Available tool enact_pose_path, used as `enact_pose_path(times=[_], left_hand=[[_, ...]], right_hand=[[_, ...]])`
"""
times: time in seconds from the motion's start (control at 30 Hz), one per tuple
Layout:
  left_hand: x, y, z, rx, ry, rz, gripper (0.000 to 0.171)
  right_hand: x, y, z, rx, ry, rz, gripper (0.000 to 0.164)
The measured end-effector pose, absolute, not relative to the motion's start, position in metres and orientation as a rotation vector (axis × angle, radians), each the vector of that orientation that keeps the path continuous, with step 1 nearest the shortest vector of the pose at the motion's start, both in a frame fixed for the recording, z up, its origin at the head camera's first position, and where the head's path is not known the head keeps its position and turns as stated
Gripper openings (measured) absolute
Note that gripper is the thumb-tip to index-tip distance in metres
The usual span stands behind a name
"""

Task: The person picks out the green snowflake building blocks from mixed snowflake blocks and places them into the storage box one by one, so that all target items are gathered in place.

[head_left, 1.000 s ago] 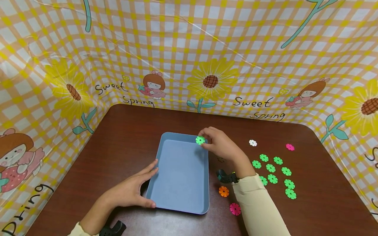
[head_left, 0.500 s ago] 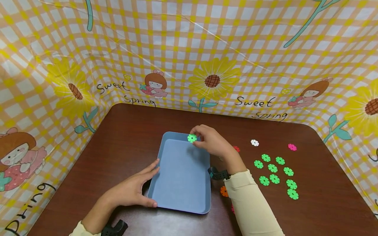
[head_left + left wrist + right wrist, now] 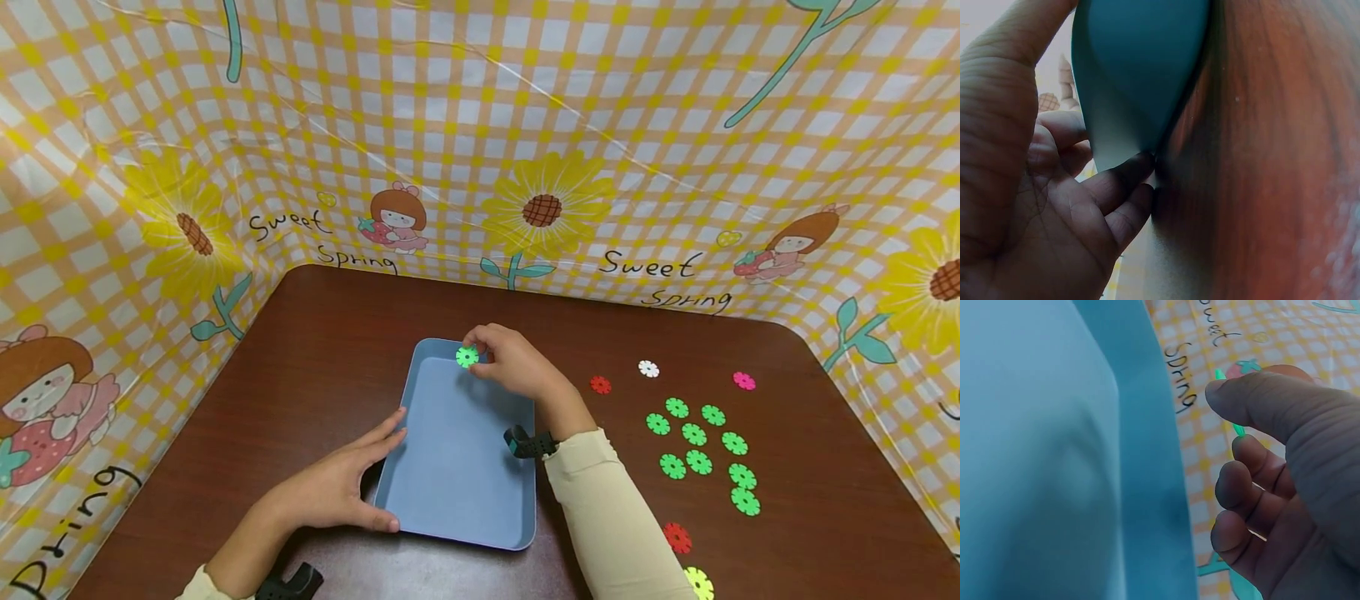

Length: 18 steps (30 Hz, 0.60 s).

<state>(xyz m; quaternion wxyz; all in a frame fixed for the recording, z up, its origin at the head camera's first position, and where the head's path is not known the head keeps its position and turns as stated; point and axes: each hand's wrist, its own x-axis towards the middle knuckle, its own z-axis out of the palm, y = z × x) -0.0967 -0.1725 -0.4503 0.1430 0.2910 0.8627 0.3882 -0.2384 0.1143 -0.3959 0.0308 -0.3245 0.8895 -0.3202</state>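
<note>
Between thumb and fingertips my right hand (image 3: 513,362) pinches a green notched disc (image 3: 467,357), over the far end of a blue tray (image 3: 450,467). Seen from the right wrist, the disc (image 3: 1239,430) is a thin green edge beside the fingertips. My left hand (image 3: 330,487) has its fingers spread against the tray's left side, with the thumb at the near left corner. In the left wrist view, the fingertips of that hand (image 3: 1060,206) meet the tray's outer wall (image 3: 1113,140).
Several loose green discs (image 3: 693,434) lie on the brown table (image 3: 337,333) to the right. Around them are a white disc (image 3: 648,368), a pink disc (image 3: 744,381), red discs (image 3: 601,385) and a yellow disc (image 3: 699,583). A checked cloth (image 3: 450,108) hangs behind.
My right hand has moved left along the tray's far end, carrying the green disc. This uncovers a red disc to the right of the tray. My left hand stays at the tray's side.
</note>
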Motion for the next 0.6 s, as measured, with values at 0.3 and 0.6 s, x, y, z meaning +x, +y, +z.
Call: enact_pose_path(times=[0.3, 0.6], left_hand=[[-0.099, -0.174, -0.452, 0.851, 2.479, 1.125, 0.113], [-0.099, -0.175, -0.452, 0.833, 2.463, 1.123, 0.113]], right_hand=[[-0.244, 0.098, -0.411, -0.948, 2.713, -0.978, 0.024], [-0.246, 0.089, -0.422, -0.909, 2.674, -0.973, 0.023]])
